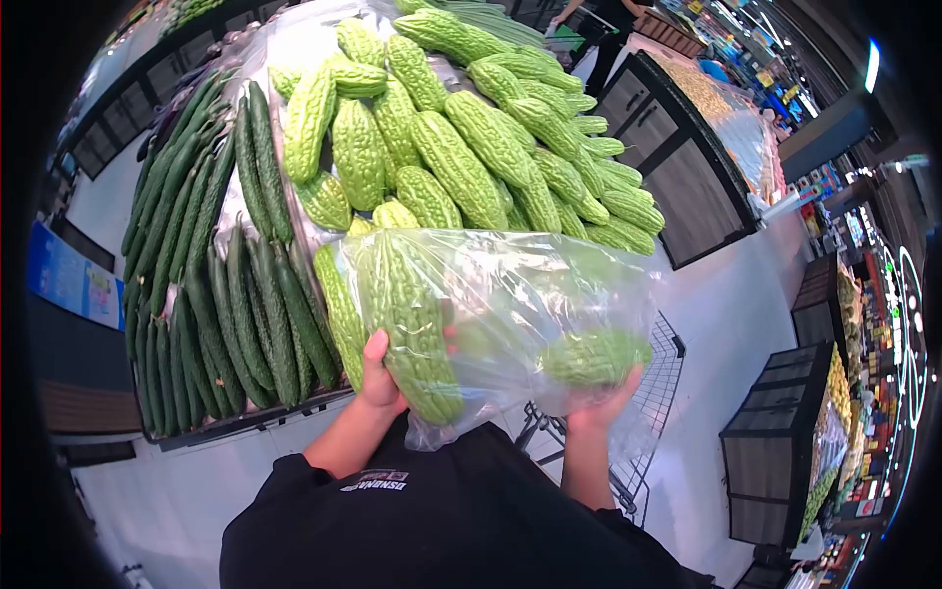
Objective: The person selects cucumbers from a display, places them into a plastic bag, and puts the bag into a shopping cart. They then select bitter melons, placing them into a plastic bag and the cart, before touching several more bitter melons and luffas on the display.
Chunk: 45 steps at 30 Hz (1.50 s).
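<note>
A clear plastic bag [500, 285] stretches between my two hands in front of the produce stand. My left hand [381, 378] is wrapped around a long green bitter melon [412, 329] at the bag's left end; its thumb shows on the near side and fingertips show past the melon. A second bitter melon [597, 357] lies inside the bag at the right. My right hand [603, 401] grips the bag from below, beside that melon, its fingers partly hidden behind the plastic. Just beyond the bag lies a heap of bitter melons [456, 167].
Dark green cucumbers [260, 314] lie in rows on the stand to the left. A wire shopping cart [659, 383] stands behind the bag at the right. Further right are produce bins [775, 442], and a person [613, 39] stands at the top beyond the stand.
</note>
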### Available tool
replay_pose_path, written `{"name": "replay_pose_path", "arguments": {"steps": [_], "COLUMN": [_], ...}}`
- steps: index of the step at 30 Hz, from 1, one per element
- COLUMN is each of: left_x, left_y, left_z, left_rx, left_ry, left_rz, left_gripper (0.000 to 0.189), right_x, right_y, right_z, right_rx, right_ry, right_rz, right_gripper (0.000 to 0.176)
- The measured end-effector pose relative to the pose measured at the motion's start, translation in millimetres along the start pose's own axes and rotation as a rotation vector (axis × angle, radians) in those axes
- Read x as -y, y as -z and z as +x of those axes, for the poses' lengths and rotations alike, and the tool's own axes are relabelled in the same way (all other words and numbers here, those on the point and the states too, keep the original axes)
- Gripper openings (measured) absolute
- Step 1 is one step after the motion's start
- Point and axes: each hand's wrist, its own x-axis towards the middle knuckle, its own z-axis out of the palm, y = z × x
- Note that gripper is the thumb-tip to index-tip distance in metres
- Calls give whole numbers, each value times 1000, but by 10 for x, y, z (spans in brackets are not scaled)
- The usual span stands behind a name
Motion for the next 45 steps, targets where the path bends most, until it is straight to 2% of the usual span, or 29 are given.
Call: {"name": "replay_pose_path", "arguments": {"steps": [3,4,6,7,9,11,13,15,17,18,20,21,22,23,24,25,27,29,31,32,34,35,36,38,39,41,42,44,45], "left_x": [-159,-227,-365,-448,-608,-751,-826,-896,-898,-905,-887,-867,-848,-829,-809,-796,-789,-807,-821,-830,-827,-826,-826,-827,-822,-807,-809,-793,-789], "left_y": [144,169,366,371,517,742,802,774,861,894,841,795,742,729,726,735,761,756,787,796,813,826,838,881,908,925,904,874,862], "left_z": [-177,-247,-434,-499,-674,-839,-906,-944,-985,-1010,-1010,-1000,-996,-990,-989,-989,-974,-926,-896,-856,-800,-772,-748,-696,-683,-628,-595,-558,-540], "left_rx": [-42,-59,-129,-119,-204,-200,-196,-433,-392,-350,-316,-279,-366,-371,-325,-278,-237,-174,-134,-114,-120,-119,-89,-56,-47,-35,-25,-12,20], "left_ry": [-98,-185,-314,-428,-515,-543,-571,-622,-623,-618,-613,-599,-593,-604,-587,-570,-572,-543,-513,-515,-506,-500,-490,-475,-454,-419,-384,-337,-284], "left_rz": [-38,-85,-55,-104,-91,-75,-58,-91,-116,-141,-166,-190,-229,-232,-218,-202,-220,-160,-189,-191,-202,-209,-206,-204,-178,-152,-167,-179,-223], "left_gripper": [83,83,82,81,80,80,80,80,79,79,79,80,82,82,83,85,88,89,90,89,89,89,89,88,88,88,89,89,91], "right_x": [108,152,246,258,271,37,-372,-788,-1214,-1350,-1557,-1643,-1730,-1807,-1788,-1830,-1872,-1769,-1630,-1513,-1121,-962,-819,-605,-551,-471,-438,-384,-468], "right_y": [-277,-291,-329,-467,-827,-1408,-1945,-2524,-2904,-3081,-3365,-3431,-3483,-3516,-3578,-3559,-3453,-3347,-3109,-2924,-2544,-2313,-2080,-1714,-1586,-1405,-1359,-1298,-1124], "right_z": [102,213,484,567,743,794,1026,1041,1277,1287,1264,1260,1253,1250,1204,1210,1176,1129,1120,1079,830,742,664,590,529,450,427,381,426], "right_rx": [0,6,556,561,660,551,705,783,694,703,647,660,627,592,582,593,531,552,676,750,831,758,676,564,550,774,759,1410,1399], "right_ry": [31,21,-207,-212,-214,-187,34,293,410,410,464,468,508,549,456,457,778,751,1069,1180,760,533,310,-8,-11,-497,-498,-340,-331], "right_rz": [80,77,348,348,-42,-371,-700,-1040,-1455,-1453,-1883,-1883,-1993,-2105,-2148,-2151,-2129,-2100,-1723,-1467,-1213,-1128,-1035,-1193,-1194,-1073,-1068,-436,-432], "right_gripper": [70,70,74,74,77,72,70,76,87,87,96,96,97,98,98,98,96,89,79,62,39,36,35,42,42,46,46,36,36]}}
